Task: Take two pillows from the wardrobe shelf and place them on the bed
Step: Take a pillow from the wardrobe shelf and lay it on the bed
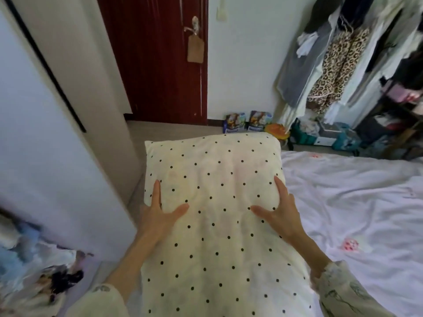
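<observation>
Both hands, left (160, 216) and right (278, 212), clamp the pillow (219, 225) by its sides, fingers spread. Best lower it flat onto the bed (357, 202) before letting go.

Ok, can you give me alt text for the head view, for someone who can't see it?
Both hands, left hand and right hand, grip the sides of a cream polka-dot pillow held out in front of the person. A bed with a pale, rumpled cover lies to the right; a dark red door and a rack of hanging clothes stand behind.
</observation>
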